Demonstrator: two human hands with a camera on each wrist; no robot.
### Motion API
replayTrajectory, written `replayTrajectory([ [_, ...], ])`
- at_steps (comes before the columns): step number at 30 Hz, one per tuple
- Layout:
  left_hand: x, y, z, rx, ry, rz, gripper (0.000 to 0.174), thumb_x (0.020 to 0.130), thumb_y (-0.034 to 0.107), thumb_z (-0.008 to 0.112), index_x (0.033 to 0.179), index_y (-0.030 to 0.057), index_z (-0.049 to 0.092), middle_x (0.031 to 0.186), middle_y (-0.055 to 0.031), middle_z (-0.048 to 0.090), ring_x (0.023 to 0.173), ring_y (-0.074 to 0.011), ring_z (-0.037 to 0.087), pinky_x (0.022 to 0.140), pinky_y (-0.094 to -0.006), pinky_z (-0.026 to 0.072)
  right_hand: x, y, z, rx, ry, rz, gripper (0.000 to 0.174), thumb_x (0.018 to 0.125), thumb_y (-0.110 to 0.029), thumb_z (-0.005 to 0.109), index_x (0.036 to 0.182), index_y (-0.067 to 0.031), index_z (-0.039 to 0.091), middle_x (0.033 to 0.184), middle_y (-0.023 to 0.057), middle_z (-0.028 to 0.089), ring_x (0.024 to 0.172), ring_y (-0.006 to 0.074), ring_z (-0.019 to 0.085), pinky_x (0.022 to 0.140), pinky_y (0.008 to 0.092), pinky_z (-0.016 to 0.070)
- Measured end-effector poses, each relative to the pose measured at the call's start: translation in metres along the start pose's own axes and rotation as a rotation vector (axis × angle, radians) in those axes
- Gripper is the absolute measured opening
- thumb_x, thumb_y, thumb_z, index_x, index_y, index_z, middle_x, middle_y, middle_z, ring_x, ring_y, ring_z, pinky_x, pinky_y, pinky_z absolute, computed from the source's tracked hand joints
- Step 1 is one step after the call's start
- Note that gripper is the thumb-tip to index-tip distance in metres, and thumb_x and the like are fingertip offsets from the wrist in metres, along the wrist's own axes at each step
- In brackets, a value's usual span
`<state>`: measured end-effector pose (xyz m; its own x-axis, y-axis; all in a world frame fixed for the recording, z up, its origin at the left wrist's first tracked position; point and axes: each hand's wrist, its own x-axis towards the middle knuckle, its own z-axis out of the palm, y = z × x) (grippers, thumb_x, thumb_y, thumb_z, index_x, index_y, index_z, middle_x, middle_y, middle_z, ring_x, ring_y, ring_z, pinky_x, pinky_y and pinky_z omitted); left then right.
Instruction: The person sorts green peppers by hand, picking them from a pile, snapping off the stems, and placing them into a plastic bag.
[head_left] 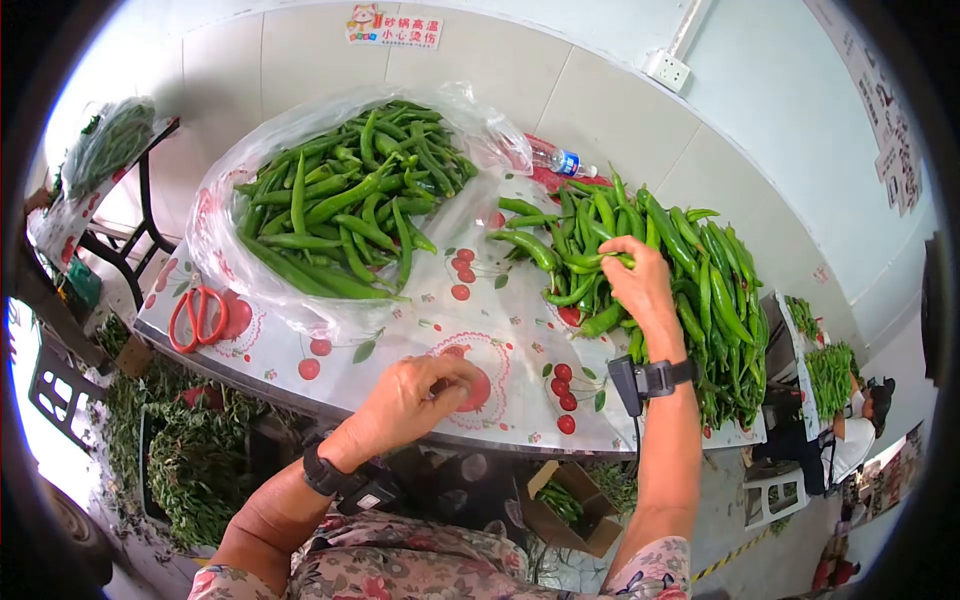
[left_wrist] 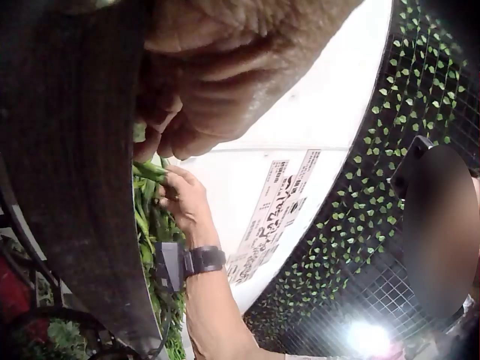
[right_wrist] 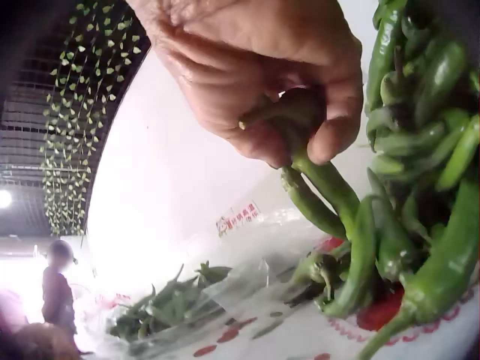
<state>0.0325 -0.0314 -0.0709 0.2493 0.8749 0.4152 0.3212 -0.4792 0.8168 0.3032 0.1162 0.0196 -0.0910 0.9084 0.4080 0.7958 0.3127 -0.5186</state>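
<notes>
My right hand (head_left: 642,285) reaches into a heap of long green chili peppers (head_left: 715,290) on the right of the table. Thumb and fingers pinch a green chili pepper (right_wrist: 326,184) near its stem end, as the right wrist view shows. More peppers lie right below and beside that hand. Over the table's front edge hovers my left hand (head_left: 405,395), its fingers loosely curled, with nothing seen in them. Beyond it, a clear plastic bag (head_left: 215,215) spreads wide around a mound of green peppers (head_left: 350,200).
Red-handled scissors (head_left: 198,318) lie at the table's left end. A plastic bottle (head_left: 565,160) rests against the wall behind the heap. Below the front edge stands a cardboard box (head_left: 545,515) with peppers inside. Another person (head_left: 855,440) sits at the far right by a second table.
</notes>
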Motion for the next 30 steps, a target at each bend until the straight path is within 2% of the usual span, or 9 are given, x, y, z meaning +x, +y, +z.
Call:
replayTrajectory([
  [4,0.001,0.000,0.001,0.036,0.000,0.032,0.012,0.082,0.008,0.061,0.093,0.0067,0.066,0.076,-0.0120,0.066,0.067,-0.0277,0.064,0.061,-0.0341,0.0503,-0.004,-0.005,-0.016,0.706,0.000,0.181,0.020,0.085,-0.008,0.061,0.103,-0.0036,0.064,0.081,0.0040,0.059,0.069,0.0118,0.059,0.058,0.0232,0.0501],
  [11,0.001,-0.001,0.002,0.027,0.016,0.057,0.011,0.082,0.008,0.060,0.092,0.0067,0.066,0.074,-0.0115,0.066,0.066,-0.0288,0.064,0.062,-0.0360,0.0507,0.008,-0.060,0.021,1.136,-0.063,0.091,0.026,0.086,-0.007,0.061,0.111,-0.0036,0.059,0.089,0.0063,0.061,0.069,0.0155,0.061,0.060,0.0280,0.0526],
  [15,0.000,-0.001,0.001,0.018,0.023,0.068,0.011,0.082,0.008,0.060,0.091,0.0056,0.065,0.075,-0.0112,0.066,0.067,-0.0287,0.065,0.062,-0.0359,0.0509,0.020,-0.116,0.077,1.334,-0.373,-0.043,0.037,0.086,-0.011,0.064,0.120,-0.0001,0.054,0.105,0.0114,0.060,0.088,0.0217,0.062,0.078,0.0342,0.0527],
  [18,-0.001,-0.004,0.001,-0.006,0.029,0.062,0.011,0.082,0.008,0.060,0.091,0.0050,0.065,0.075,-0.0112,0.066,0.068,-0.0284,0.065,0.062,-0.0352,0.0511,0.015,-0.140,0.112,1.138,-0.535,-0.209,0.049,0.085,-0.017,0.067,0.127,0.0004,0.050,0.120,0.0158,0.056,0.104,0.0274,0.059,0.091,0.0361,0.0475],
  [19,-0.001,-0.004,0.000,-0.019,0.031,0.059,0.011,0.082,0.007,0.060,0.091,0.0049,0.065,0.075,-0.0112,0.066,0.068,-0.0282,0.065,0.062,-0.0350,0.0512,0.013,-0.139,0.117,0.879,-0.466,-0.284,0.053,0.083,-0.022,0.069,0.127,0.0012,0.050,0.123,0.0200,0.056,0.110,0.0276,0.056,0.095,0.0359,0.0441],
  [21,-0.002,-0.004,0.000,-0.032,0.035,0.051,0.011,0.082,0.007,0.060,0.091,0.0047,0.065,0.075,-0.0114,0.066,0.068,-0.0280,0.065,0.062,-0.0346,0.0513,0.020,-0.127,0.120,0.538,-0.508,-0.368,0.051,0.081,-0.024,0.069,0.123,0.0010,0.054,0.118,0.0188,0.060,0.108,0.0236,0.058,0.093,0.0342,0.0444],
  [24,-0.001,-0.004,0.000,-0.044,0.033,0.051,0.011,0.082,0.006,0.060,0.091,0.0044,0.065,0.075,-0.0115,0.066,0.067,-0.0276,0.065,0.061,-0.0345,0.0513,0.024,-0.094,0.110,0.538,-0.483,-0.189,0.044,0.081,-0.023,0.066,0.118,0.0003,0.058,0.111,0.0180,0.064,0.101,0.0257,0.062,0.090,0.0363,0.0463],
  [27,-0.001,-0.002,0.001,-0.046,0.028,0.057,0.010,0.082,0.006,0.060,0.090,0.0039,0.064,0.074,-0.0118,0.066,0.067,-0.0274,0.065,0.061,-0.0345,0.0513,0.025,-0.065,0.086,0.132,-0.292,-0.150,0.040,0.081,-0.021,0.064,0.116,-0.0009,0.059,0.107,0.0198,0.065,0.095,0.0327,0.064,0.085,0.0394,0.0489],
  [30,0.000,-0.003,0.001,-0.044,0.035,0.076,0.011,0.082,0.006,0.060,0.091,0.0039,0.064,0.074,-0.0123,0.065,0.066,-0.0276,0.065,0.060,-0.0345,0.0510,0.025,-0.026,0.082,-0.274,-0.081,-0.268,0.038,0.080,-0.019,0.062,0.113,-0.0011,0.059,0.103,0.0237,0.064,0.091,0.0364,0.064,0.081,0.0427,0.0499],
])
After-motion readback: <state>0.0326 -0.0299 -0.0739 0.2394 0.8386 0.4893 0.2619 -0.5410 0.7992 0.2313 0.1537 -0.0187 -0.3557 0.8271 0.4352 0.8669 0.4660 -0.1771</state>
